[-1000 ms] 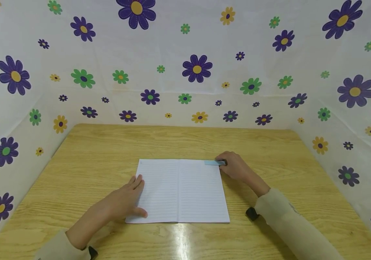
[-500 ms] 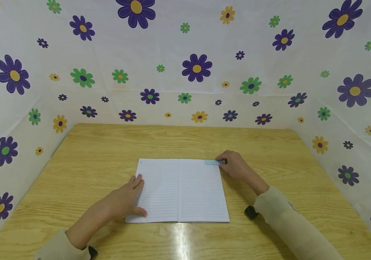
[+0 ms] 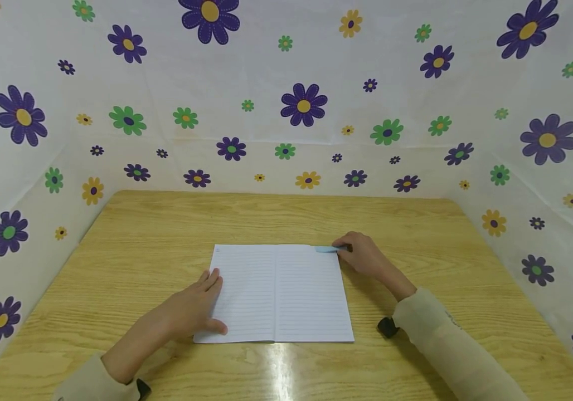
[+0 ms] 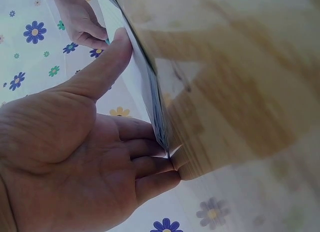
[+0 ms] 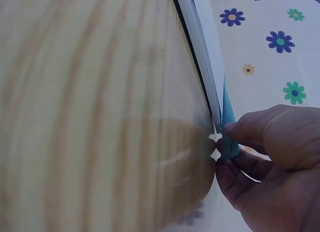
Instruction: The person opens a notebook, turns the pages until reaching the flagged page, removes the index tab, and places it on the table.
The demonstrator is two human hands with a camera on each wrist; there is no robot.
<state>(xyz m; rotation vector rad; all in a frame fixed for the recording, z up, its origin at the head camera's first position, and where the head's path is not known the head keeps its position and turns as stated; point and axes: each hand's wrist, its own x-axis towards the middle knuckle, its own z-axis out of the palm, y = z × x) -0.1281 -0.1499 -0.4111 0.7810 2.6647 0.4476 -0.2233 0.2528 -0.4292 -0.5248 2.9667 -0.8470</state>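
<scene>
An open lined notebook (image 3: 311, 301) lies flat on the table. My left hand (image 3: 191, 309) rests on its left edge, thumb and fingers extended over the page. In the left wrist view, the fingertips reach the stacked page edges. At the top right corner, my right hand (image 3: 364, 253) pinches the outer end of a light-blue paper strip (image 3: 324, 249), whose other end lies along the page top. The right wrist view has the blue strip (image 5: 228, 114) tilted away from the page, its end between thumb and fingers.
The wood-grain table (image 3: 156, 223) surrounds the notebook. White flowered cloth (image 3: 266, 67) rises behind it and along both sides. Small black objects (image 3: 388, 327) sit at the cuffs of the beige sleeves (image 3: 447, 340).
The blue strip has tilted and looks narrower from above, still pinched in my right hand. My left hand and the notebook have stayed in place.
</scene>
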